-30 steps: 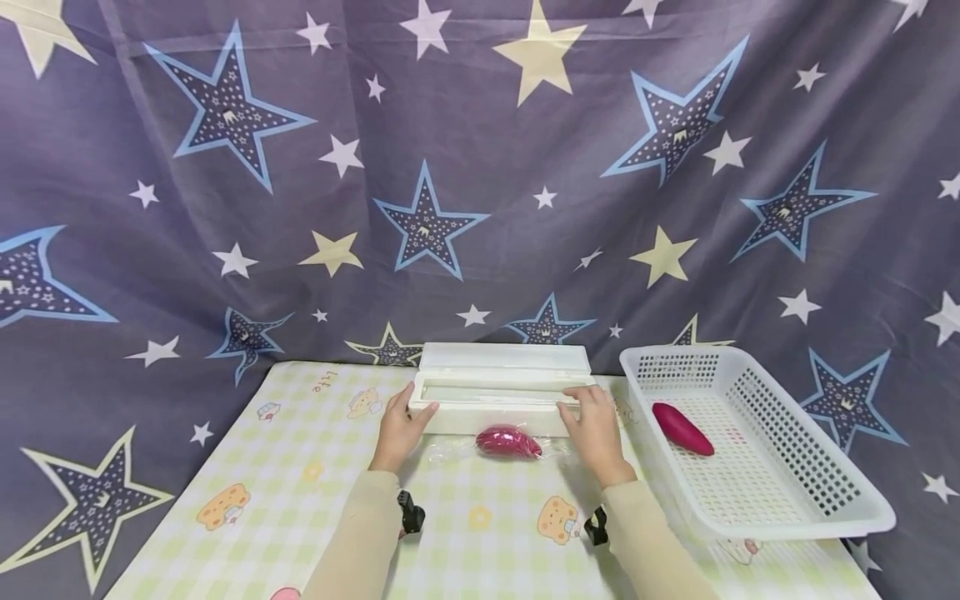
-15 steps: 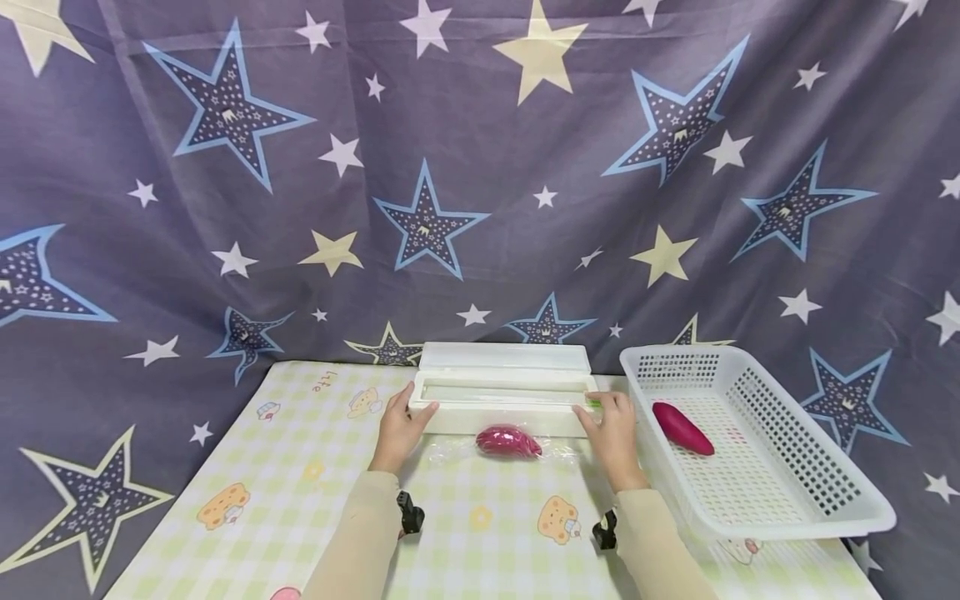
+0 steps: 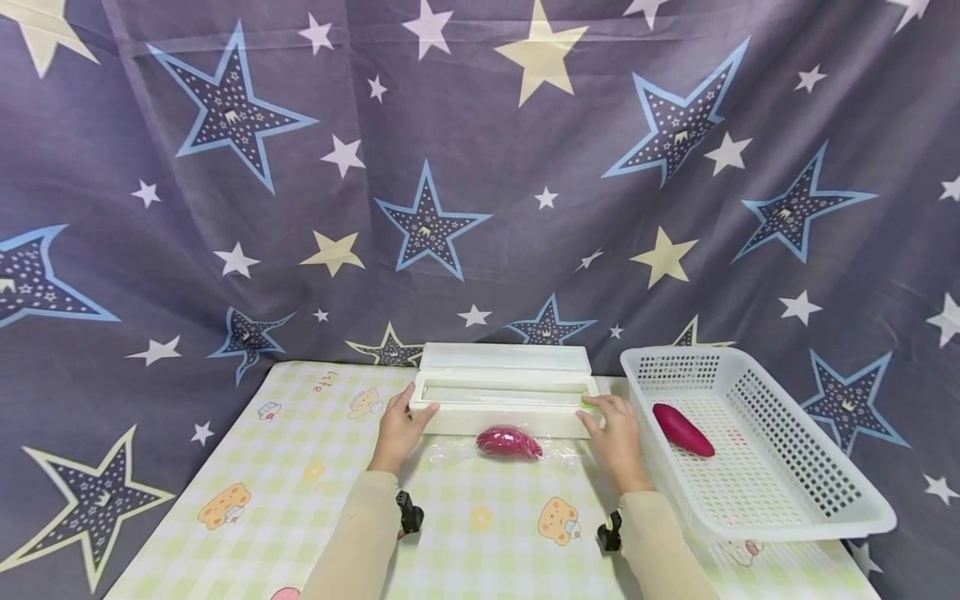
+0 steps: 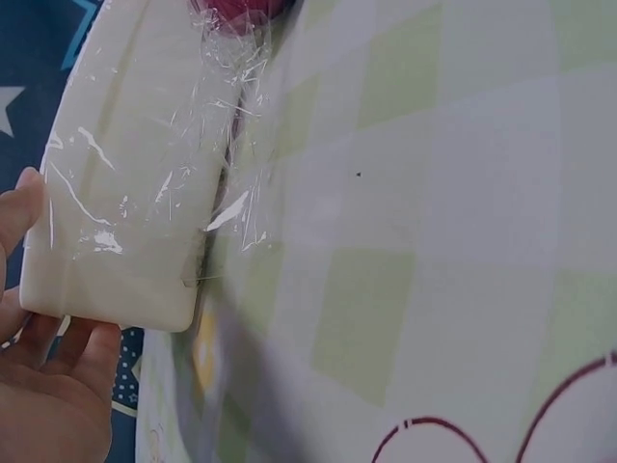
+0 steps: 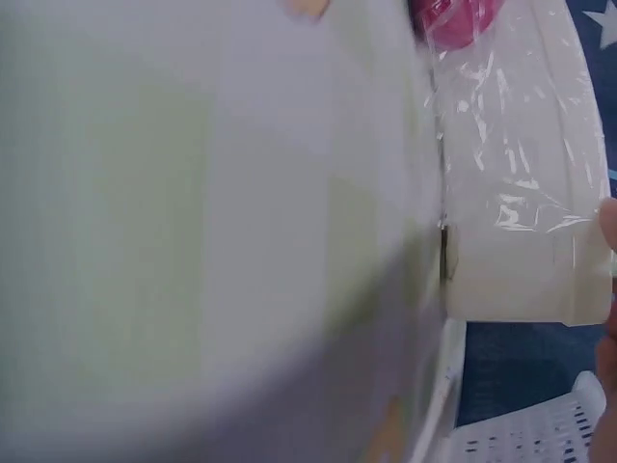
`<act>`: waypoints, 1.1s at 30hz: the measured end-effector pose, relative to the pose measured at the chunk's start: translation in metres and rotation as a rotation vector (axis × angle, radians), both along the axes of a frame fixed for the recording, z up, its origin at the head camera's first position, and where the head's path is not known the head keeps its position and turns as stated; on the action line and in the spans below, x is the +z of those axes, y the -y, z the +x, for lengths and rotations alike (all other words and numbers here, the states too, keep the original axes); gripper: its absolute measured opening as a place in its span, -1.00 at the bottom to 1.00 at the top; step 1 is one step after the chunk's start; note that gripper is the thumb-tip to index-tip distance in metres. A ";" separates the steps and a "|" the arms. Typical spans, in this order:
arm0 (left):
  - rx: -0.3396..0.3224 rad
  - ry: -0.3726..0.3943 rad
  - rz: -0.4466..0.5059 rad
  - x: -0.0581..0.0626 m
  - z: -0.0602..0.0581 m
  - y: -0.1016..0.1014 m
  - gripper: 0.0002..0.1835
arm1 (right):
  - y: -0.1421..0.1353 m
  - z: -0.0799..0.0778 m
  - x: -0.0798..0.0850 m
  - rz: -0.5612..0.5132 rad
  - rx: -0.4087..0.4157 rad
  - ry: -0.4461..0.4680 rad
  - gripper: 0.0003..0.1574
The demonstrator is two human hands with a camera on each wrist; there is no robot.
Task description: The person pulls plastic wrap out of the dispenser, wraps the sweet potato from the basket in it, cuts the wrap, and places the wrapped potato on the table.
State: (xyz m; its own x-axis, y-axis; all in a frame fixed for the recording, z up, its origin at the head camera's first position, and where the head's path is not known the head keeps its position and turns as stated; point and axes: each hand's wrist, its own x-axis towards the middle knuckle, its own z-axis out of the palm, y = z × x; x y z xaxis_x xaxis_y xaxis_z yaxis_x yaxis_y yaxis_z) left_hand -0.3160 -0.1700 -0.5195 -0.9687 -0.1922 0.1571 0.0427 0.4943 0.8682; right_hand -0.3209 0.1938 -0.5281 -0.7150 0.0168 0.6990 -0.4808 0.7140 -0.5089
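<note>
A white cling film dispenser [image 3: 495, 422] stands at the far edge of the table, its lid [image 3: 506, 357] raised. My left hand [image 3: 397, 432] grips its left end, thumb on the front and fingers round the end wall, as the left wrist view also shows. At the opposite end my right hand [image 3: 617, 437] pinches the corner, its index finger by a small green piece [image 3: 587, 401]. Clear film [image 4: 159, 183] hangs down the front. A purple-red sweet potato [image 3: 508, 442] lies in film before the dispenser. The right hand is mostly cut off in its wrist view.
To the right stands a white perforated plastic basket [image 3: 798, 530] holding a second purple-red sweet potato [image 3: 682, 429]. A checked cloth [image 3: 300, 500] covers the table. Behind it hangs a star-patterned curtain [image 3: 480, 125].
My right hand has moved right along the dispenser to its right end, and the green piece now shows by its fingers. The left hand, dispenser and wrapped sweet potato have stayed put.
</note>
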 end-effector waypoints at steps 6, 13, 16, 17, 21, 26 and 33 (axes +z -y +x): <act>-0.001 0.004 0.007 -0.001 -0.002 0.001 -0.16 | -0.003 -0.004 0.004 0.069 0.082 -0.085 -0.71; 0.000 0.018 0.047 0.000 -0.001 0.001 -0.17 | -0.008 -0.006 0.006 0.040 0.139 -0.019 -0.69; -0.003 0.026 0.067 0.000 -0.001 0.000 -0.16 | -0.010 -0.005 0.006 0.033 0.153 0.015 -0.67; -0.003 0.024 0.067 0.000 -0.001 0.000 -0.16 | -0.010 -0.005 0.006 0.033 0.157 0.017 -0.67; -0.002 0.022 0.055 -0.001 -0.001 0.000 -0.16 | -0.010 -0.005 0.006 0.028 0.171 0.018 -0.66; -0.008 0.023 0.065 -0.001 0.000 0.000 -0.16 | -0.010 -0.005 0.007 0.032 0.180 0.031 -0.67; -0.013 0.021 0.066 -0.001 -0.001 0.001 -0.16 | -0.011 -0.006 0.006 0.031 0.189 0.052 -0.66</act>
State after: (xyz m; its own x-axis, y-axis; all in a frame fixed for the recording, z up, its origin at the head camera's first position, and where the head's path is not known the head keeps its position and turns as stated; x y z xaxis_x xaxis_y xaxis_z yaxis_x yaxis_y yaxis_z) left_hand -0.3167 -0.1707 -0.5206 -0.9741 -0.1891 0.1238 0.0297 0.4360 0.8995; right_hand -0.3267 0.2044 -0.5225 -0.7385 -0.1428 0.6589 -0.5816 0.6292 -0.5155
